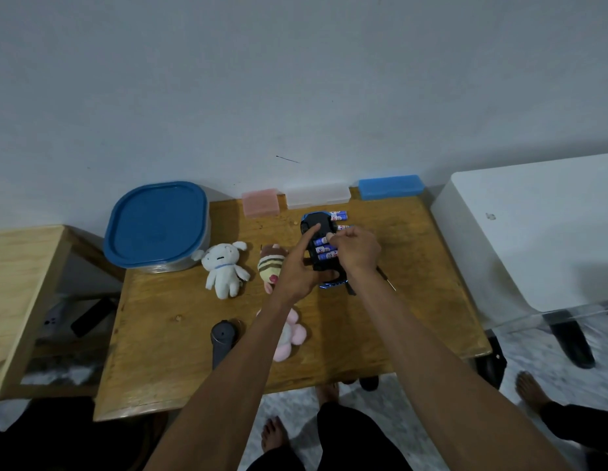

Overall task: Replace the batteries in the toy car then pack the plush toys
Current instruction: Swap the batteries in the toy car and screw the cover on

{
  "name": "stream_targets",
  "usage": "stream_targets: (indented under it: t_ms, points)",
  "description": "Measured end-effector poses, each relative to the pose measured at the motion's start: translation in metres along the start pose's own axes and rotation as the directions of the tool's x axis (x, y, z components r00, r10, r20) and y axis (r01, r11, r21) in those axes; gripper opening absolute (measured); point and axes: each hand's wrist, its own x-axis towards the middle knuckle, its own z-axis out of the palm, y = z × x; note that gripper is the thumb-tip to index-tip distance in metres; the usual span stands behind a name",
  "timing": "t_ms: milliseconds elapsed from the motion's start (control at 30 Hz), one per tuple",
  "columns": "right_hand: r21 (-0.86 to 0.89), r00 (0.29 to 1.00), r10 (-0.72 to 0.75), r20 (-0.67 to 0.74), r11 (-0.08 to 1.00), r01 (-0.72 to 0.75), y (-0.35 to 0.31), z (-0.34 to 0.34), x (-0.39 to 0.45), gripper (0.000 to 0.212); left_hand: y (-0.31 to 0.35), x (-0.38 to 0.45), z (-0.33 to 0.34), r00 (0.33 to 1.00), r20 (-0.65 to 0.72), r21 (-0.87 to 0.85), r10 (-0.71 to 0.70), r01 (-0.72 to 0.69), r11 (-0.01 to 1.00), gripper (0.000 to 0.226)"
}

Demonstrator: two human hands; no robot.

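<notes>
Hiding most of the car (316,229), both hands; pink plush (289,334) half covered by the left forearm. Left hand (297,266) wrapped round the upturned car at the table (180,334) back, index finger stretched out. Right hand (358,248) curled, fingertips (329,236) pinching a battery (321,242) in the bay; two more batteries (327,252) seated below. White plush (224,268) and striped plush (270,265) lying just left, untouched.

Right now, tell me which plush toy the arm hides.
The pink plush toy, lying partly under the left forearm; the white plush dog lies fully exposed.
</notes>
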Motion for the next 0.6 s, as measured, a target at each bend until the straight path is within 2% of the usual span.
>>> stream_targets:
  t_ms: [167,300,367,467,533,600]
  points:
    - [0.065,0.997,-0.08,0.017,0.995,0.079,-0.011,-0.004,-0.008,0.019,0.001,0.0,0.0,1.0,-0.016,-0.039,0.007,-0.007,0.999,0.098]
    - [0.194,0.99,-0.136,-0.045,0.971,0.143,-0.017,-0.014,-0.007,0.012,0.006,0.0,-0.001,1.0,0.006,-0.076,-0.028,0.028,0.997,0.099]
    - [0.188,0.982,-0.186,-0.017,0.964,0.186,-0.019,-0.018,-0.004,0.004,0.008,0.001,-0.003,0.998,0.022,-0.096,-0.055,0.057,0.994,0.1]
    - [-0.036,0.934,-0.3,0.193,0.949,0.312,-0.018,-0.022,0.005,0.009,0.009,0.002,-0.005,0.998,0.04,-0.061,-0.039,0.042,0.997,0.104]
    - [-0.214,0.877,-0.335,0.345,0.882,0.421,-0.017,-0.023,0.006,0.009,0.011,0.003,-0.006,0.998,0.063,-0.026,-0.019,0.02,0.999,0.108]
    - [-0.323,0.839,-0.38,0.39,0.796,0.512,-0.014,-0.023,0.004,0.016,0.014,0.003,-0.006,0.997,0.077,-0.005,-0.006,0.006,1.0,0.108]
